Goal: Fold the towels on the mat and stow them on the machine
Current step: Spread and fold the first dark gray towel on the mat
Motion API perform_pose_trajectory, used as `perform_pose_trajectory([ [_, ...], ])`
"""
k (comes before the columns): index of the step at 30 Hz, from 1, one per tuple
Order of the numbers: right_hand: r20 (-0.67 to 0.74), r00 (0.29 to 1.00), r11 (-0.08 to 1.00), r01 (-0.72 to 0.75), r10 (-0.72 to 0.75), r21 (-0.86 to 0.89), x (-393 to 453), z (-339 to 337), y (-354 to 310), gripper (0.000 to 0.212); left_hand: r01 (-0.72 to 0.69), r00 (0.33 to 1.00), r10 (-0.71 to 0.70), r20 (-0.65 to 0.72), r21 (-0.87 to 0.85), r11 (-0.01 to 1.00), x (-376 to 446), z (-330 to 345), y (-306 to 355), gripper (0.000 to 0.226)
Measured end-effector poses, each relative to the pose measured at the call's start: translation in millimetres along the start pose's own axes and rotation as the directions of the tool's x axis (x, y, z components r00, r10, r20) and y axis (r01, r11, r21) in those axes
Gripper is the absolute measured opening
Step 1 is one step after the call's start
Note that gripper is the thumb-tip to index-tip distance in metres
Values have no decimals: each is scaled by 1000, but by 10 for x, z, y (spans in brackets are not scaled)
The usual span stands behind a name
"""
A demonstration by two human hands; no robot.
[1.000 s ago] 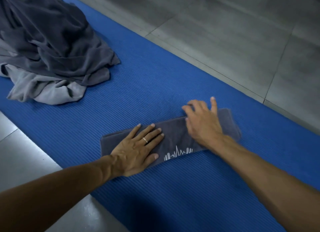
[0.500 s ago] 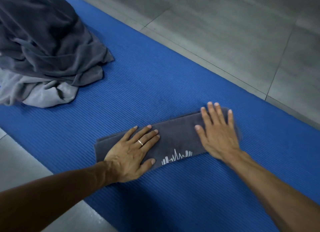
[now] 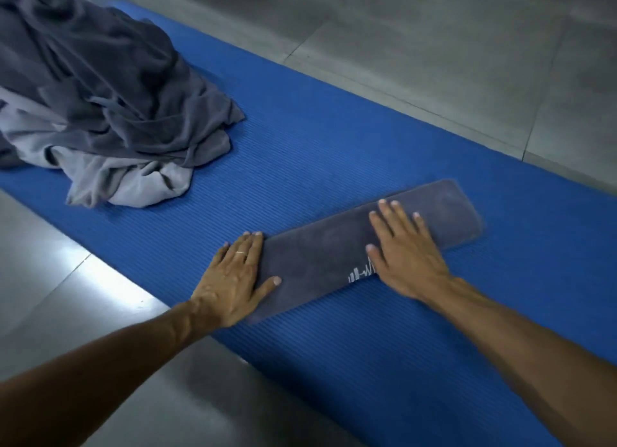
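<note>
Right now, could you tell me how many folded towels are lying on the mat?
1: the folded dark grey towel lies under both hands on the blue mat. The heap at the far left is unfolded; more may hide there.

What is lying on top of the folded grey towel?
Both hands, flat: left hand on its near end, right hand mid-towel, partly covering the white print. Blue mat beneath.

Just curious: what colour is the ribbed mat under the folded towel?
Bright blue ribbed foam mat, clearest in the head view, under the dark grey folded towel.
</note>
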State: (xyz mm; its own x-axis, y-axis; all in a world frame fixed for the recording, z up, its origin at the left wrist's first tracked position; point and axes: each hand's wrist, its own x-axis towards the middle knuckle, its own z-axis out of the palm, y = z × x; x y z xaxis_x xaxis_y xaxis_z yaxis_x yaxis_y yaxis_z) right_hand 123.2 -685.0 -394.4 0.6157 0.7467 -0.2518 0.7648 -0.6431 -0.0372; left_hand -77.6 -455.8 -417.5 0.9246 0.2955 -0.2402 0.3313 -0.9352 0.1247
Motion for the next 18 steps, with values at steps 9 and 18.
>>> perform_pose_trajectory([
  [9, -143, 898, 888, 436, -417, 146, -271, 96, -1022, 85, 350, 936, -236, 263, -600, 720, 152, -423, -53, 11],
  [18, -368, 869, 887, 419, -330, 194, -379, 37, -1259, 96, 530, 837, -166, 522, -848, 6, 79, -668, 14, 15],
])
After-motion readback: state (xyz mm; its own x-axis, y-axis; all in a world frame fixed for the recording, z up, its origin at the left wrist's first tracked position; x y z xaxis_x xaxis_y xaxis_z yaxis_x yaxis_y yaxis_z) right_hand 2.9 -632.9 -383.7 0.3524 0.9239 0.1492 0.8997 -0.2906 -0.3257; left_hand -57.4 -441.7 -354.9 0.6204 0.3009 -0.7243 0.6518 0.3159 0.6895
